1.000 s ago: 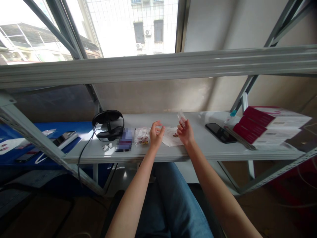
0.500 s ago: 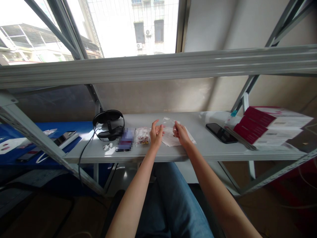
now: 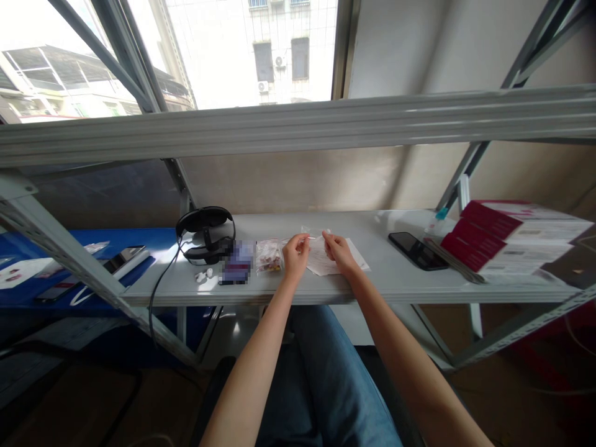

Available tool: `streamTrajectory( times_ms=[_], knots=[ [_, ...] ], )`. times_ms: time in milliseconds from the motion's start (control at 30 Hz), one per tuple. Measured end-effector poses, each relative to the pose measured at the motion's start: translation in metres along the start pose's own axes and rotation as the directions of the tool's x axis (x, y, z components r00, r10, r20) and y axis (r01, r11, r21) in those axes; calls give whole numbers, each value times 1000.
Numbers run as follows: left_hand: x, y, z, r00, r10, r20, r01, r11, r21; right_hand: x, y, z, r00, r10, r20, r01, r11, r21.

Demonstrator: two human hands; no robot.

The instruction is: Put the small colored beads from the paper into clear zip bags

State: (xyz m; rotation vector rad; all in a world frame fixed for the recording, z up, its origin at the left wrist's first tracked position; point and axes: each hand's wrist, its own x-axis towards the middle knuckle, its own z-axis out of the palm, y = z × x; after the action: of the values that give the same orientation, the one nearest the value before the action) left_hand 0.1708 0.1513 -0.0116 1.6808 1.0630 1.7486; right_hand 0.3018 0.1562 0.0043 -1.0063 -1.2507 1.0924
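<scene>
Both hands are above the grey shelf, close together. My left hand [image 3: 296, 253] is closed in a pinch at the left edge of a small clear plastic bag [image 3: 316, 232]. My right hand [image 3: 336, 249] pinches the bag's other side, its fingers curled. A thin reddish line shows along the bag's edge between the hands. Under and behind them lies a white paper sheet [image 3: 320, 263], partly covered by the right hand. Just left of my left hand rests another clear bag [image 3: 269, 256] with small red and yellow pieces inside.
Black headphones [image 3: 205, 236], white earbuds [image 3: 203, 275] and a blurred purple packet [image 3: 237, 262] lie to the left. A black phone [image 3: 417, 250] and a stack of red-and-white boxes [image 3: 507, 239] are on the right. A metal beam [image 3: 298, 131] crosses above the shelf.
My left hand's fingers, raised and apart before, have closed into a pinch on the bag. The bag is now stretched between both hands.
</scene>
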Motion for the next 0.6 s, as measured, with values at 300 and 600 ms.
streamTrajectory(
  times_ms=[300,600],
  knots=[
    [1,-3,0,994,-21,-110,27,998,50,5,7,-8,958,-170,-233,81,934,-348],
    [2,2,-4,977,4,-215,10,998,63,16,7,-14,981,-171,86,125,229,-965]
  ],
)
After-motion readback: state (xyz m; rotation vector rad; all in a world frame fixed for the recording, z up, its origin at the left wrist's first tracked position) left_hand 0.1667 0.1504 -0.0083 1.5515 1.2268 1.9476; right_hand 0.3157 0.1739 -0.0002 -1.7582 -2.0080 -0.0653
